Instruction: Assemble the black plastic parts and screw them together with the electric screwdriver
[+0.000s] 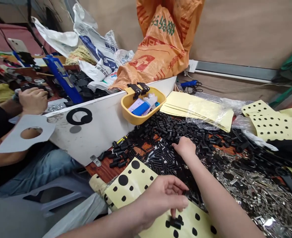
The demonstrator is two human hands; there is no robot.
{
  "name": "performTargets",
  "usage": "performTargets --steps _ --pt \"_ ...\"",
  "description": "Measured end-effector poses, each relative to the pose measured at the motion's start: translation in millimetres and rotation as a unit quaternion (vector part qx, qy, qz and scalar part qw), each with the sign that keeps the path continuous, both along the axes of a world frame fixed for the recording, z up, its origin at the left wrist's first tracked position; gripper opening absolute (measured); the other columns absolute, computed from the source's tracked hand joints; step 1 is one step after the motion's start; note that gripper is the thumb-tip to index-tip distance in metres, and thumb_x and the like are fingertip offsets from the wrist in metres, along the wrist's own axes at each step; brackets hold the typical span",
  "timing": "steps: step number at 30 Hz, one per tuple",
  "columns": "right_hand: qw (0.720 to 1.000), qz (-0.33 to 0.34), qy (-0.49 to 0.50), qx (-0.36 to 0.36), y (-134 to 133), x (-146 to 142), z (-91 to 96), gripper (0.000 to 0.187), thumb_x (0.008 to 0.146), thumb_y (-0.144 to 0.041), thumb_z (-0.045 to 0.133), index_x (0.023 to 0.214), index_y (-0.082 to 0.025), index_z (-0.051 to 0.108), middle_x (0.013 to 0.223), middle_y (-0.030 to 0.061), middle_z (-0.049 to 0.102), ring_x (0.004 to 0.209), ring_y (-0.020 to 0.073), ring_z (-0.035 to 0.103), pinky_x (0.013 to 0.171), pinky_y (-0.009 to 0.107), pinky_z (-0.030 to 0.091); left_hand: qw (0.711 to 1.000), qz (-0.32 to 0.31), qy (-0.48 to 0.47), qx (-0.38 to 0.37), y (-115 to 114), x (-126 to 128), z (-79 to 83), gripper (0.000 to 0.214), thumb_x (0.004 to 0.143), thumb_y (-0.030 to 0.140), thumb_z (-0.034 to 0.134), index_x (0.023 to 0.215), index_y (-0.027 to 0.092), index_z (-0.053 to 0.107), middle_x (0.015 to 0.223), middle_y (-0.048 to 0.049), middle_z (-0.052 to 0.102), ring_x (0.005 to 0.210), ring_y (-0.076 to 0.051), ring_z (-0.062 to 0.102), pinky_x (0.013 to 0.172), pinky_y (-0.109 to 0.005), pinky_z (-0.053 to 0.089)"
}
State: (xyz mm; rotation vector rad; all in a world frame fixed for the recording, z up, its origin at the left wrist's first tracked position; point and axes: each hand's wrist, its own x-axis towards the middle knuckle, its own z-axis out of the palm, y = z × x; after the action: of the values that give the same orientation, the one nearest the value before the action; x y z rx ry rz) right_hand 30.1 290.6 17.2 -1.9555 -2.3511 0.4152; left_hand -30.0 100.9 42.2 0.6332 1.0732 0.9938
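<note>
Left hand [159, 198] in a narrow pinch, fingertips [173, 211] coming down on a small black moulded part [175, 222], which sits on a pale yellow adhesive sheet with round black dots [192, 219], at the near edge of the table. Right hand [185, 147] is apart from it, further out, fingers bunched down on a heap of short black tubular parts [175, 127]; whether it holds any cannot tell. That heap spreads over a brown wood-grain tabletop [106, 170], with thinner black ribbed pieces [162, 162] just below the right hand and a pile of small silver metal clips [256, 198] to the right. Another dotted yellow sheet [128, 185] lies beside the left hand, more [272, 120] at far right. Stack of plain yellow sheets in clear plastic [195, 110] past the heap. Behind that a white upright board with a black ring mark [78, 116], a yellow plastic caddy [143, 105] clipped on its top edge, blue-and-white small items inside. Orange woven sack [160, 43] against the tan wall. Left of the board, a seated co-worker in a black top and jeans [34, 165], one hand [33, 100] on dark pieces, a white card with a round hole [24, 134] near the other arm.
</note>
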Motion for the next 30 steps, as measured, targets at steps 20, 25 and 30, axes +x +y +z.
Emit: performTargets --steps 20,25,30 --pt "0.976 -0.008 0.177 -0.123 -77.6 154.6 28.1 0.027 0.064 -0.044 0.065 0.054 -0.021 0.054 0.04 -0.0079 0.037 0.04 0.009 0.03 0.045 0.024 0.023 0.973 0.022 -0.231 0.017 -19.4 -16.0 -15.9 0.036 0.068 0.021 0.076 0.098 0.01 0.06 0.089 -0.0128 0.068 0.067 -0.021 0.069 0.057 -0.028 0.051" --pt "0.982 -0.064 0.175 -0.035 -101.1 159.7 17.1 0.031 0.067 -0.053 0.061 0.069 -0.022 0.06 0.046 -0.0051 0.045 0.046 0.014 0.042 0.047 0.026 0.031 0.96 0.022 -0.28 0.014 -12.5 4.4 -20.0 0.027 0.078 0.017 0.066 0.103 0.007 0.062 0.091 -0.0148 0.069 0.066 -0.018 0.068 0.059 -0.026 0.049" --pt "0.922 -0.044 0.372 -0.094 -147.4 159.9 35.3 0.046 0.075 -0.059 0.052 0.094 -0.019 0.062 0.057 -0.0006 0.057 0.051 0.015 0.051 0.049 0.028 0.042 0.948 0.002 -0.317 0.024 -22.3 19.7 -26.0 0.028 0.085 0.021 0.06 0.108 0.006 0.063 0.088 -0.0143 0.069 0.066 -0.018 0.067 0.056 -0.024 0.046"
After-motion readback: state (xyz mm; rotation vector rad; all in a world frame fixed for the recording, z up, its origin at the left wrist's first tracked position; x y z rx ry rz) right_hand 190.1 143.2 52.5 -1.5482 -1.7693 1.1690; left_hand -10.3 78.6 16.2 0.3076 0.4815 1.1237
